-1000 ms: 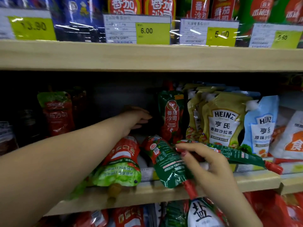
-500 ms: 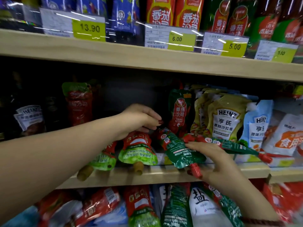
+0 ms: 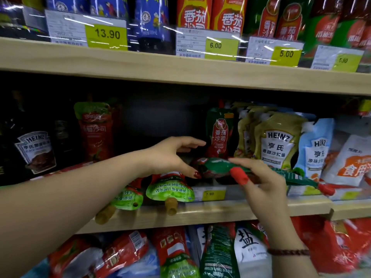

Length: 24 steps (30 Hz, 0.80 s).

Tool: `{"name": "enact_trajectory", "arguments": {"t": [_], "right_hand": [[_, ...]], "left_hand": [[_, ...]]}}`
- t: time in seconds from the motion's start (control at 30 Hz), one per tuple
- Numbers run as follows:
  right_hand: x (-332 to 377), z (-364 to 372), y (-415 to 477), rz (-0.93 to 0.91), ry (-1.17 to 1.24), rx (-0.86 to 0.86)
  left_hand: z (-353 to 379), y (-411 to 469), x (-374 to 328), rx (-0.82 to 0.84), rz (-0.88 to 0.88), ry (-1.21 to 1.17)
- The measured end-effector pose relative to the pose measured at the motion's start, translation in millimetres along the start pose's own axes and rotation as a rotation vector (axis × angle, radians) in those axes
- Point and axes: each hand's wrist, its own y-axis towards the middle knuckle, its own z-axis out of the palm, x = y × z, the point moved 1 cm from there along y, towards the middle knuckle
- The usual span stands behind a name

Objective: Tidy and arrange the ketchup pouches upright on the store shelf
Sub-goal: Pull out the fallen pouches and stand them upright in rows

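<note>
Right hand [image 3: 267,183] fingers pinch a flat green ketchup pouch [image 3: 216,167]; left hand [image 3: 170,155] fingers spread.

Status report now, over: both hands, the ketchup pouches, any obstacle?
Right hand holds green pouch flat. Left hand open beside it. Two pouches hang spout-down over shelf edge.

Pale wooden store shelves [image 3: 180,69], dim recesses

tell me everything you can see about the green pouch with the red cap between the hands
The green ketchup pouch is glossy flexible plastic with red print at its left end and a red screw cap. It lies flat, lengthwise across the shelf front, not upright. The right hand grips it near the cap; the left hand's thumb touches its left end.
</note>
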Motion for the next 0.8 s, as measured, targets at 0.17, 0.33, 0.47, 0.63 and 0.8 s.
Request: {"name": "enact_trajectory", "arguments": {"t": [0.17,0.33,0.47,0.63,0.8], "right_hand": [[12.8,12.6,9.7,0.147,0.218,-0.149],[1.9,13.2,12.3,0.341,0.419,-0.107],[-9.4,20.8,6.4,0.472,0.461,0.026],[-16.2,30.8,4.3,0.467,0.349,0.072],[-17.0,37.7,7.9,0.425,0.278,0.031]], "left_hand": [[12.6,19.0,-9.4,-0.031,0.1,-0.043],[13.8,24.9,-7.8,-0.081,0.117,-0.113],[12.7,27.8,-4.5,-0.16,0.018,-0.201],[18.6,31.8,-9.4,-0.109,-0.061,-0.236],[17.0,31.6,-4.1,-0.08,-0.123,-0.288]]}}
